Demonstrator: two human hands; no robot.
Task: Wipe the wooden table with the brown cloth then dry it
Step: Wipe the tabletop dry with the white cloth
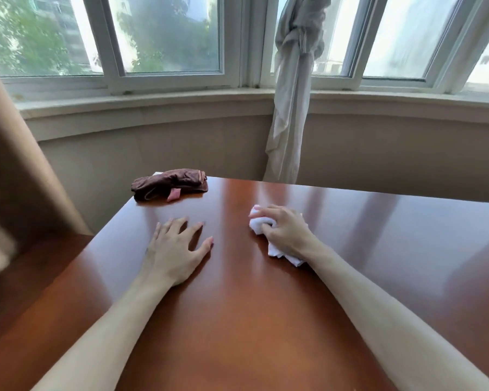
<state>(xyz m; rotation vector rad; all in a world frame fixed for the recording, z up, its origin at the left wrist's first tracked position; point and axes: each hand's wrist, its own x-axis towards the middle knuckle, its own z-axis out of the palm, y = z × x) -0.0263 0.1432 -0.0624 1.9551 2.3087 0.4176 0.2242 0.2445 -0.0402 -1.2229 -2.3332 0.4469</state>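
The right hand (287, 231) grips a white cloth (277, 249) on the counter (266, 306); the left hand (178, 249) lies flat, fingers spread. Missed areas may dry streaked (brown cloth (170, 184) lies well apart).

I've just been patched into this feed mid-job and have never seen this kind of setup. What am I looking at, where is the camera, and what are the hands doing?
There is no machine here: a person works with bare hands, and the single picture comes from a camera worn on their head, looking forward and down. The left hand lies flat, fingers spread, on the glossy wooden table. The right hand grips a crumpled white cloth pressed against the tabletop. The brown cloth, with a pink tag, lies bunched at the far left corner, touched by neither hand. Behind the table are windows and a knotted pale curtain.
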